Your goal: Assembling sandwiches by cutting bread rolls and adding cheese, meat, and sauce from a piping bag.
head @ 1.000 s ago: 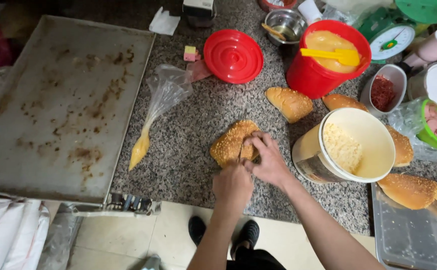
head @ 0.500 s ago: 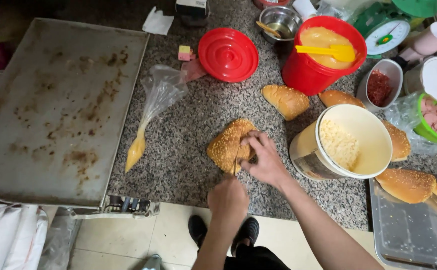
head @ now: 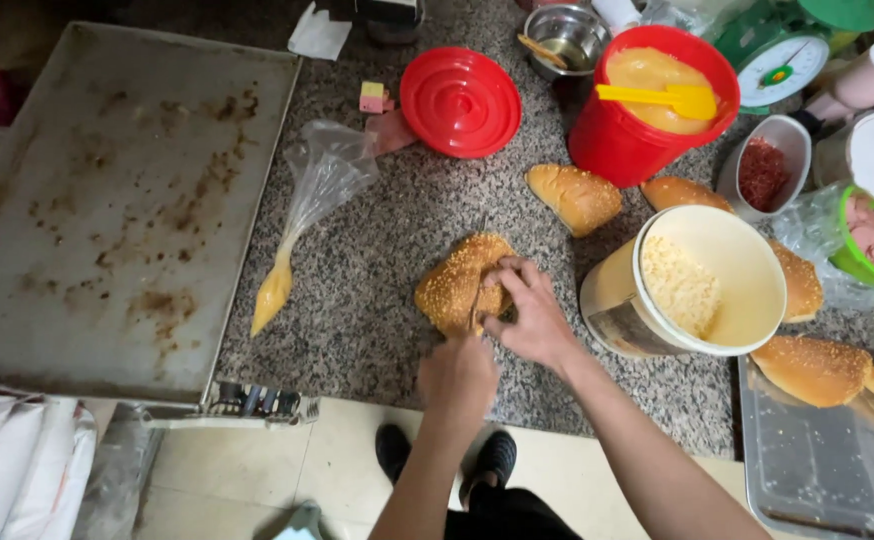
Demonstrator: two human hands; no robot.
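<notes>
A sesame-topped bun [head: 457, 280] lies on the speckled granite counter [head: 377, 300] near its front edge. My right hand [head: 527, 318] presses on the bun's right side with fingers curled over it. Just below the bun, my left hand [head: 457, 378] is closed around the handle of a thin knife [head: 476, 305]. Its blade runs into the bun along the middle. The handle is hidden inside my fist.
A large stained metal tray [head: 127, 200] fills the left. A piping bag [head: 302, 225] of yellow cream lies beside it. Right of the bun stand a cream tub of grated filling [head: 697, 285], a red bucket [head: 647, 100] with a yellow spatula, a red lid [head: 460, 100] and more buns [head: 574, 197].
My left hand has drawn back slightly toward the counter's front edge with the knife. My right hand stays on the bun.
</notes>
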